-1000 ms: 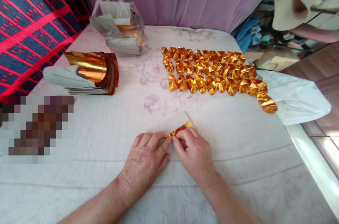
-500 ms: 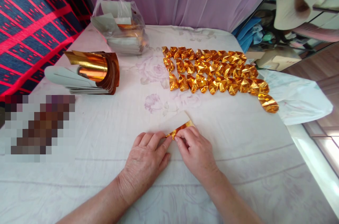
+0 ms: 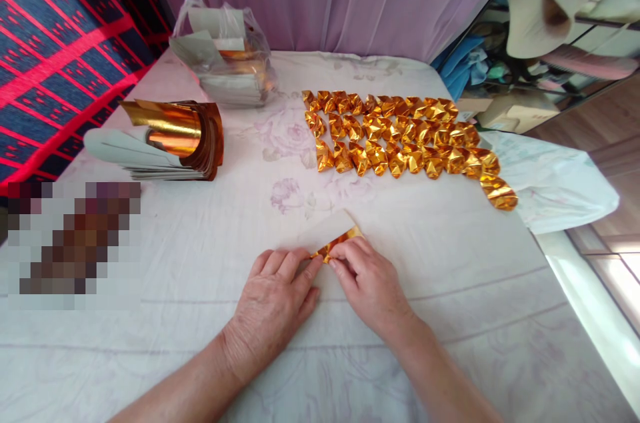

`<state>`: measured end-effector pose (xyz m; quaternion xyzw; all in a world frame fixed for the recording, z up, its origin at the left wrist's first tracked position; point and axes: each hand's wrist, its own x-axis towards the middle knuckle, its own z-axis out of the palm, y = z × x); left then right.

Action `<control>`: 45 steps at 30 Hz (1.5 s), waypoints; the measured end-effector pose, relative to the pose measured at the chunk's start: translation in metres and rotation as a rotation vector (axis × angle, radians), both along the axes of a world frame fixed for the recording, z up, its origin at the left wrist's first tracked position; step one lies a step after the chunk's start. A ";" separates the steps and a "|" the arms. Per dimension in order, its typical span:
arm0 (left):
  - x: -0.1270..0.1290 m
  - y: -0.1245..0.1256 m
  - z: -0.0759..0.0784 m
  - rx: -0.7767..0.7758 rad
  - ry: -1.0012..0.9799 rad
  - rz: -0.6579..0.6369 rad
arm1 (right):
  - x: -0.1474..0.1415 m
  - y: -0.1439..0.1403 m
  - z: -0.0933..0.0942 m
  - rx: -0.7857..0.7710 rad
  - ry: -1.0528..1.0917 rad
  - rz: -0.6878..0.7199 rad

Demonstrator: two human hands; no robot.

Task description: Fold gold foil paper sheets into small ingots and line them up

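Gold foil paper (image 3: 334,240) pinched, seemingly, by left hand (image 3: 274,306), right hand (image 3: 369,283).

You have no writing to read here. The gold foil paper (image 3: 336,241) under your fingers shows only a plain pale back and a shiny gold face. The folded gold pieces (image 3: 400,143) far right carry no print, and neither does the stack of gold sheets (image 3: 170,139) far left. The plastic bag (image 3: 227,53) beyond it bears no legible label. The cloth (image 3: 450,276) shows only faint flowers.
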<state>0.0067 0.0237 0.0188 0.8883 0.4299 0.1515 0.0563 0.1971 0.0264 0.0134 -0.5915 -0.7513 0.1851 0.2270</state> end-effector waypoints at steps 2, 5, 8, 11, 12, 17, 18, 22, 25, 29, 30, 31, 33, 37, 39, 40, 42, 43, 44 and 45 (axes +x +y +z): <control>0.000 0.000 0.000 0.000 0.006 -0.002 | 0.003 0.001 0.002 -0.020 0.028 0.035; 0.000 0.000 0.001 -0.006 0.014 -0.010 | 0.005 0.002 0.004 -0.035 0.044 0.051; -0.001 -0.001 0.002 -0.009 0.015 -0.011 | 0.005 0.003 0.004 -0.037 0.050 0.043; -0.001 -0.001 0.002 -0.004 0.010 -0.011 | 0.004 0.002 0.003 -0.008 0.049 0.047; -0.001 -0.001 0.002 -0.003 0.008 -0.011 | 0.004 0.001 0.003 0.000 0.045 0.050; -0.001 0.000 0.002 -0.011 0.007 -0.009 | -0.001 -0.001 0.002 0.014 0.008 0.015; -0.001 0.000 0.002 -0.015 0.008 -0.009 | -0.002 -0.002 0.002 0.020 -0.010 -0.001; -0.001 0.000 0.001 -0.022 0.000 -0.007 | -0.007 -0.002 0.000 0.048 -0.070 -0.052; -0.002 0.000 0.000 -0.021 -0.012 -0.010 | -0.008 -0.002 -0.002 0.058 -0.070 -0.059; -0.003 0.000 0.000 -0.032 -0.030 -0.016 | -0.008 -0.002 -0.002 0.065 -0.080 -0.061; -0.003 0.000 0.000 -0.033 -0.032 -0.018 | -0.008 -0.003 -0.001 0.067 -0.081 -0.059; -0.004 0.001 0.000 -0.034 -0.034 -0.021 | -0.007 -0.003 -0.001 0.068 -0.081 -0.057; -0.005 0.001 -0.001 -0.036 -0.042 -0.030 | -0.007 -0.002 -0.001 0.072 -0.076 -0.055; -0.008 0.003 -0.003 -0.017 -0.076 -0.050 | -0.007 -0.002 -0.001 0.075 -0.065 -0.054; -0.009 0.003 -0.004 -0.008 -0.082 -0.052 | -0.007 -0.002 -0.001 0.071 -0.062 -0.054; -0.009 0.003 -0.004 -0.010 -0.083 -0.052 | -0.007 -0.002 -0.001 0.068 -0.063 -0.057; -0.009 0.003 -0.004 -0.018 -0.088 -0.050 | -0.008 -0.002 -0.001 0.063 -0.065 -0.060; -0.008 0.003 -0.004 -0.022 -0.092 -0.049 | -0.008 -0.002 -0.001 0.062 -0.066 -0.060; -0.008 0.003 -0.004 -0.027 -0.093 -0.048 | -0.008 -0.002 -0.001 0.061 -0.067 -0.058; -0.008 0.002 -0.004 -0.030 -0.092 -0.046 | -0.008 -0.002 -0.001 0.060 -0.068 -0.056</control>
